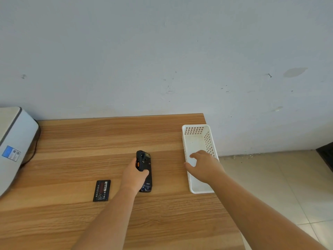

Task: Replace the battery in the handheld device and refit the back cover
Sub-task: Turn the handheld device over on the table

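At frame centre the left hand (134, 175) grips the handheld device (145, 170), its long axis running up-frame, with the battery (102, 190) flat lower-left, nearer it than the spread right hand (203, 166) over the basket (193, 141).

The table (75, 159) showed matt wood-grain laminate. The basket (187, 138) was white perforated plastic, the handheld device (146, 159) black plastic, the battery (101, 190) slightly glossy.

Soft, even daylight; faint shadows; mild softness overall; wide-angle bending at the edges.
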A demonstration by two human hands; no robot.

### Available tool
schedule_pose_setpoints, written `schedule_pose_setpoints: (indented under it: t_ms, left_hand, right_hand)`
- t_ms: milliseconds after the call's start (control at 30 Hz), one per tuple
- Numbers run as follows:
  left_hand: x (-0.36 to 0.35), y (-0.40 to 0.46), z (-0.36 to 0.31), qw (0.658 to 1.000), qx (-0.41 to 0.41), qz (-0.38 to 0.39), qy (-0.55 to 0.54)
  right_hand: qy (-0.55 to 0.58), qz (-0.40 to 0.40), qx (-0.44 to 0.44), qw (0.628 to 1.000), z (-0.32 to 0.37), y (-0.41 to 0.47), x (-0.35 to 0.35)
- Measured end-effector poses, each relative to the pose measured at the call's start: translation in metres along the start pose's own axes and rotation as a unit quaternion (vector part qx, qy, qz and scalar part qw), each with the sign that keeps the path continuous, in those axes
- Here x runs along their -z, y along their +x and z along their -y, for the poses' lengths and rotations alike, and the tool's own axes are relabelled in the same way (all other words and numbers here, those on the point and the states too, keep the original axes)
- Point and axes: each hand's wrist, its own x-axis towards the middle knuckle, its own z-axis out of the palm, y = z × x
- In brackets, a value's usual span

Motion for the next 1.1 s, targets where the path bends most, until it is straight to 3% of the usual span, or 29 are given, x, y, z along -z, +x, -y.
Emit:
schedule_pose_setpoints:
  t_ms: [267, 400, 833, 967, 1100]
  left_hand:
    - [-0.007, 0.011, 0.013, 0.994, -0.004, -0.038, 0.103]
    - [-0.009, 0.015, 0.021, 0.992, 0.032, -0.046, 0.115]
    - [-0.008, 0.016, 0.023, 0.979, 0.036, -0.044, 0.194]
    - [0.000, 0.011, 0.020, 0.978, 0.014, -0.057, 0.199]
    - [0.024, 0.012, 0.016, 0.955, -0.065, -0.035, 0.288]
  right_hand:
    - [-0.006, -0.003, -0.001, 1.000, -0.002, -0.001, 0.000]
    - [-0.009, -0.013, 0.001, 1.000, -0.003, -0.001, 0.002]
    - [-0.020, -0.021, 0.014, 0.999, 0.008, 0.001, 0.007]
    - [-0.023, -0.015, 0.018, 0.999, 0.015, 0.002, 0.007]
    - [-0.021, -0.023, 0.025, 0.999, 0.027, 0.005, 0.008]
